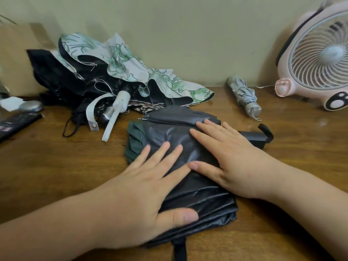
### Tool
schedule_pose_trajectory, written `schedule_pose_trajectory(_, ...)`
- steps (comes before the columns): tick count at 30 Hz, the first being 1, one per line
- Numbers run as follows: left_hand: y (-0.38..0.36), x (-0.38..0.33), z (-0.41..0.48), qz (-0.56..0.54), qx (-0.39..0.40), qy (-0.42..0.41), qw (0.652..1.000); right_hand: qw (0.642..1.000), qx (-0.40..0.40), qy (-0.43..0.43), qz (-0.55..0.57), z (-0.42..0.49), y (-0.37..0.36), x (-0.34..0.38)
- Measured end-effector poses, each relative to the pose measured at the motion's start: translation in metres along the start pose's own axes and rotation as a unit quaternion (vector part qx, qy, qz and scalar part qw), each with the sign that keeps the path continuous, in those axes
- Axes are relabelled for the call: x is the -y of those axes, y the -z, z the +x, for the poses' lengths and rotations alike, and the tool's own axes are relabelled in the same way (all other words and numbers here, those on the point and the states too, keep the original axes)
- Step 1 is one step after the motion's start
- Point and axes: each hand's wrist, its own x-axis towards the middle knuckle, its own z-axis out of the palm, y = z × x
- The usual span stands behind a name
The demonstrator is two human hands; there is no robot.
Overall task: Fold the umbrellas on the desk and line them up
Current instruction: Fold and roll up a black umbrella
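Observation:
A black umbrella [197, 200] with a dark green edge lies flattened on the wooden desk [56, 166], its black handle [258, 137] pointing right. My left hand [143, 189] presses flat on its lower folds with straight fingers. My right hand [226, 159] lies flat on the cloth beside it, fingers spread. A white umbrella with green flowers [128, 66] sits unfolded at the back left, its white handle [120, 106] sticking out. A small grey umbrella [243, 95] lies rolled up at the back right.
A pink desk fan [318, 59] stands at the far right against the wall. More black umbrella cloth [54, 76] is piled at the back left by a brown paper bag [17, 53]. A dark flat object [17, 123] lies at the left edge.

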Motion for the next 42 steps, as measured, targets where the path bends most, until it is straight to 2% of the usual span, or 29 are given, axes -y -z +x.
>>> schedule_pose_trajectory(2,0.004,0.0,-0.01,-0.046,-0.016,-0.021,0.999,1.0,0.019,-0.001,-0.013,0.0,0.001,0.0)
schedule_pose_trajectory(4,0.013,0.005,-0.014,-0.082,-0.147,-0.042,0.985,0.999,0.032,0.003,-0.013,0.0,0.004,0.0)
schedule_pose_trajectory(6,0.029,0.016,-0.007,-0.054,-0.288,-0.02,0.956,0.998,0.05,0.01,-0.02,-0.001,0.008,0.0)
schedule_pose_trajectory(7,0.035,0.024,0.001,-0.019,-0.331,-0.002,0.943,0.998,0.06,0.014,-0.024,-0.001,0.01,0.001)
schedule_pose_trajectory(8,0.041,0.028,0.01,0.005,-0.339,0.014,0.941,0.997,0.068,0.018,-0.029,-0.002,0.012,0.002)
schedule_pose_trajectory(9,0.044,0.031,0.02,0.01,-0.309,0.028,0.951,0.996,0.076,0.023,-0.035,-0.004,0.014,0.003)
schedule_pose_trajectory(11,0.037,0.033,0.04,0.018,-0.186,0.037,0.982,0.994,0.092,0.029,-0.049,-0.008,0.018,0.005)
schedule_pose_trajectory(13,0.021,0.032,0.051,0.052,-0.11,0.033,0.992,0.993,0.103,0.038,-0.051,-0.012,0.02,0.006)
schedule_pose_trajectory(18,0.004,0.038,0.053,0.085,-0.134,0.029,0.987,0.985,0.155,0.075,-0.002,-0.023,0.032,-0.001)
schedule_pose_trajectory(20,0.003,0.039,0.053,0.085,-0.124,0.02,0.988,0.984,0.148,0.087,0.04,-0.027,0.038,-0.006)
schedule_pose_trajectory(21,0.003,0.039,0.053,0.084,-0.12,0.017,0.989,0.986,0.12,0.09,0.079,-0.028,0.039,-0.009)
schedule_pose_trajectory(23,0.002,0.039,0.052,0.084,-0.116,0.013,0.99,0.981,0.005,0.112,0.158,-0.029,0.037,-0.015)
schedule_pose_trajectory(25,0.002,0.038,0.05,0.083,-0.119,0.008,0.989,0.97,-0.128,0.121,0.166,-0.028,0.032,-0.018)
schedule_pose_trajectory(26,0.002,0.037,0.049,0.082,-0.122,0.005,0.989,0.966,-0.169,0.112,0.159,-0.025,0.028,-0.017)
schedule_pose_trajectory(28,0.003,0.035,0.046,0.084,-0.129,-0.003,0.988,0.966,-0.203,0.089,0.135,-0.018,0.02,-0.013)
schedule_pose_trajectory(30,0.004,0.031,0.042,0.09,-0.127,-0.004,0.988,0.981,-0.155,0.062,0.096,-0.012,0.013,-0.008)
schedule_pose_trajectory(33,0.004,0.027,0.038,0.095,-0.101,0.007,0.99,1.0,0.0,0.015,0.018,-0.008,0.008,-0.003)
schedule_pose_trajectory(35,0.004,0.022,0.032,0.095,-0.08,0.014,0.992,0.999,0.04,0.003,-0.008,-0.009,0.01,-0.002)
schedule_pose_trajectory(40,0.006,0.01,0.019,0.039,-0.021,0.014,0.999,0.997,0.064,-0.004,-0.032,-0.012,0.019,0.003)
schedule_pose_trajectory(42,0.009,0.008,0.017,0.013,-0.01,-0.011,1.0,0.999,-0.017,0.014,-0.041,-0.013,0.02,0.002)
